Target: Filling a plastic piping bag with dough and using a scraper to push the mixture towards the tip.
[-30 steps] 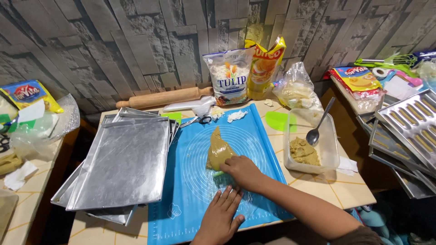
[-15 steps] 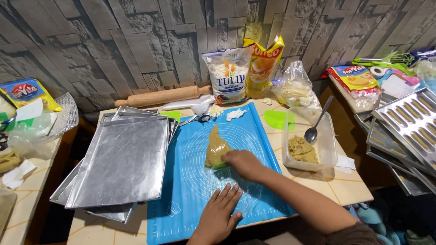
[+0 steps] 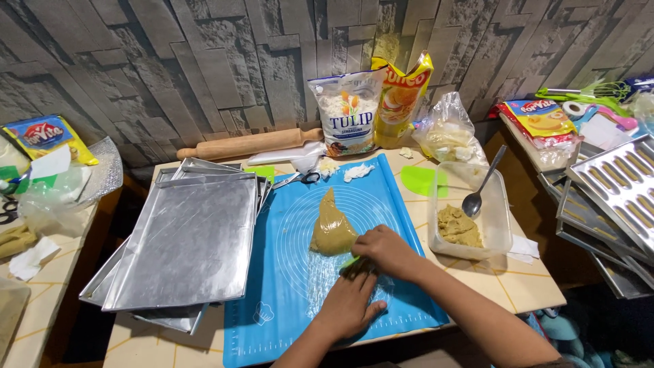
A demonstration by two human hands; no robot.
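Head view: your right hand [image 3: 386,251] sits at the base of the cone-shaped dough bag [image 3: 332,227] on the blue mat [image 3: 286,286], fingers curled around a small green piece [image 3: 349,263]. Your left hand [image 3: 349,304] lies flat on the mat, fingers spread, touching the right. Stacked metal trays [image 3: 187,242] lie left; a tub of dough [image 3: 470,221] right.

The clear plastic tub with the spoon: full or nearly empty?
Nearly empty. The clear tub holds only a small lump of tan dough at its bottom, and the spoon leans inside it.
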